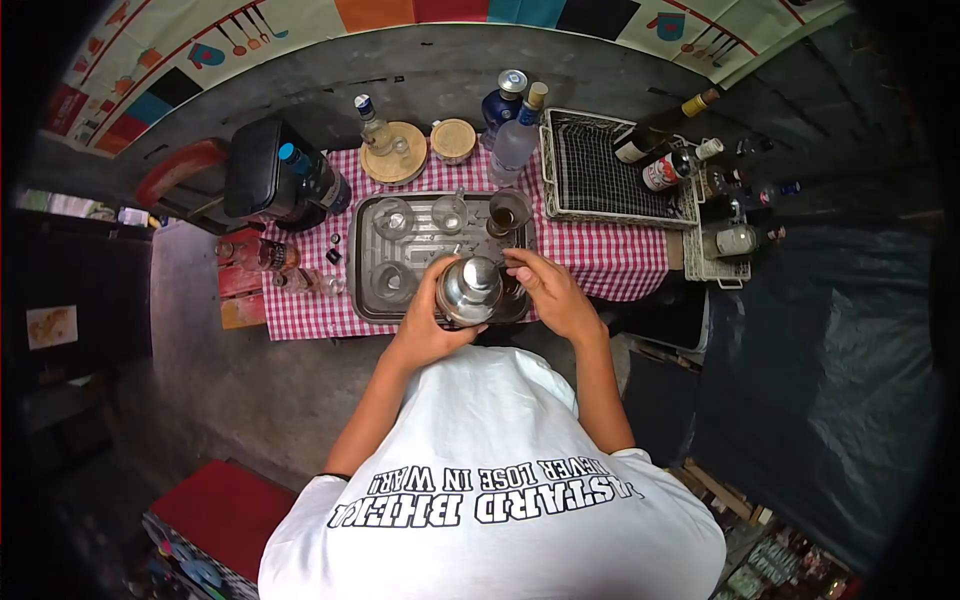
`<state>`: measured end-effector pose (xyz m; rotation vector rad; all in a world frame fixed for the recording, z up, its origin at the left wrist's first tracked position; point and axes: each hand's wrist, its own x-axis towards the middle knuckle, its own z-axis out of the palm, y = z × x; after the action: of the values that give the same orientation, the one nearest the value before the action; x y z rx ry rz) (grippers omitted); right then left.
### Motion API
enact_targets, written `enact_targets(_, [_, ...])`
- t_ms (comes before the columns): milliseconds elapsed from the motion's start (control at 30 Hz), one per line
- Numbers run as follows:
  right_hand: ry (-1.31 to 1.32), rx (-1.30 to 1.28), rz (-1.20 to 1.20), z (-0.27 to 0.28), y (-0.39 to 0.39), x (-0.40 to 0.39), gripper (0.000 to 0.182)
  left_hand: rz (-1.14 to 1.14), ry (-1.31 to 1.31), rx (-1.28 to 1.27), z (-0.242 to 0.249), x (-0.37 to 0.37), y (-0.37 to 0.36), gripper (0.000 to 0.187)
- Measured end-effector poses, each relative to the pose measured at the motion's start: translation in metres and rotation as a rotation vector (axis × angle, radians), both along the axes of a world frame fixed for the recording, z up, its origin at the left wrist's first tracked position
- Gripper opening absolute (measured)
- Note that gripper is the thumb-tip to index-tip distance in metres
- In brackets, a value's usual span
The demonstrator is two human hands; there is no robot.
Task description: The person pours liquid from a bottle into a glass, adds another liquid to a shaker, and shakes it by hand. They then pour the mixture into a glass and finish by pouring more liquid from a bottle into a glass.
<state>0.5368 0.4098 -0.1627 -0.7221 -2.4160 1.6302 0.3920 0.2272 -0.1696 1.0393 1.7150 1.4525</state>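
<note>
A silver metal cocktail shaker (466,300) stands close to my body, over the near edge of a dark tray (358,255). My left hand (432,325) is wrapped round the shaker's left side and lower part. Just right of the shaker's rounded top is my right hand (552,295), fingers extended loosely toward it and apparently holding nothing. Partly behind those fingers, a glass with dark contents (514,296) shows on the tray. Farther back on the tray are a glass of brown liquid (503,222), a clear glass mug (450,214) and clear glasses (393,218) at the left.
A checkered cloth (600,255) covers the table. Bottles (512,150) and round wooden-topped containers (394,155) line the back. A wire basket (590,212) with bottles stands right. At the left are a black container (262,170), a blue-capped bottle (318,180) and small jars (295,280).
</note>
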Motion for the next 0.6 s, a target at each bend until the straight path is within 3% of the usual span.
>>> enact_targets(100, [0.105, -0.066, 0.077, 0.016, 0.01, -0.001, 0.043, 0.079, -0.051, 0.021, -0.005, 0.017, 0.003, 0.092])
enact_targets(233, [0.301, 0.07, 0.217, 0.05, 0.017, -0.01, 0.051, 0.163, 0.034, 0.026, -0.004, 0.034, 0.004, 0.091])
enact_targets(300, [0.373, 0.278, 0.413, 0.069, 0.022, -0.017, 0.054, 0.18, -0.005, 0.05, -0.005, 0.038, 0.005, 0.092])
enact_targets(367, [0.439, 0.304, 0.427, 0.075, 0.025, -0.028, 0.053, 0.202, 0.085, 0.053, 0.0, 0.039, 0.008, 0.092])
enact_targets(433, [0.494, 0.515, 0.535, 0.077, 0.031, -0.039, 0.046, 0.198, 0.147, 0.025, 0.009, 0.042, 0.011, 0.092])
enact_targets(467, [0.518, 0.526, 0.549, 0.078, 0.03, -0.043, 0.037, 0.209, 0.152, 0.029, 0.011, 0.042, 0.012, 0.092])
enact_targets(600, [0.606, 0.585, 0.608, 0.078, 0.036, -0.057, 0.03, 0.212, 0.195, 0.046, 0.02, 0.045, 0.017, 0.093])
